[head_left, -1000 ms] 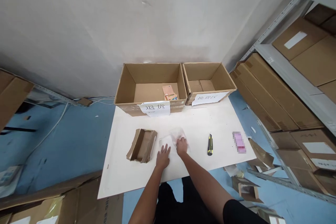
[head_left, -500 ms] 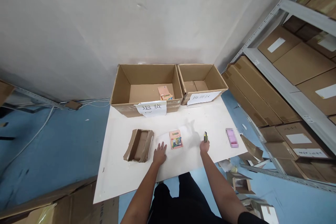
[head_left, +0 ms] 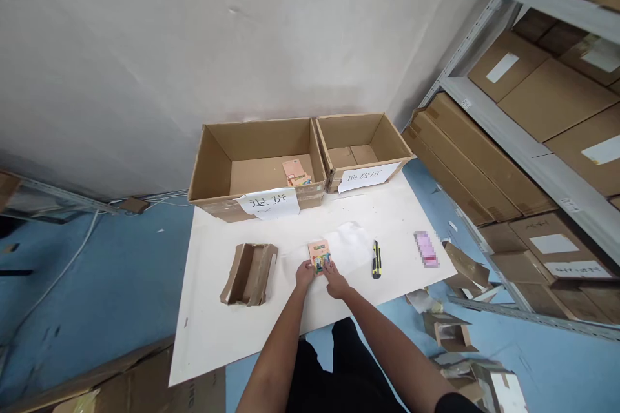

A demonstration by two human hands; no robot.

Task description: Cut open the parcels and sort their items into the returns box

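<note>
A small pink picture booklet (head_left: 318, 249) lies over a thin white sheet (head_left: 349, 242) on the white table. My left hand (head_left: 304, 275) is closed at its lower left edge. On the lower right corner, my right hand (head_left: 336, 281) grips it with the fingers over the printed front. To the right, apart from both hands, a black-and-yellow box cutter (head_left: 376, 261) rests on the tabletop. An opened small cardboard box (head_left: 248, 275) sits left of my hands.
At the table's back stand a large carton (head_left: 256, 205) with pink booklets (head_left: 295, 173) inside and a smaller carton (head_left: 334, 175); both bear paper signs. A blurred pink item (head_left: 426, 249) lies at the right. Shelving (head_left: 484, 106) with boxes rises on the right.
My right hand has let go of the box cutter, which now lies on the table, and has moved left to the booklet. My left hand has shifted right onto the booklet's edge.
</note>
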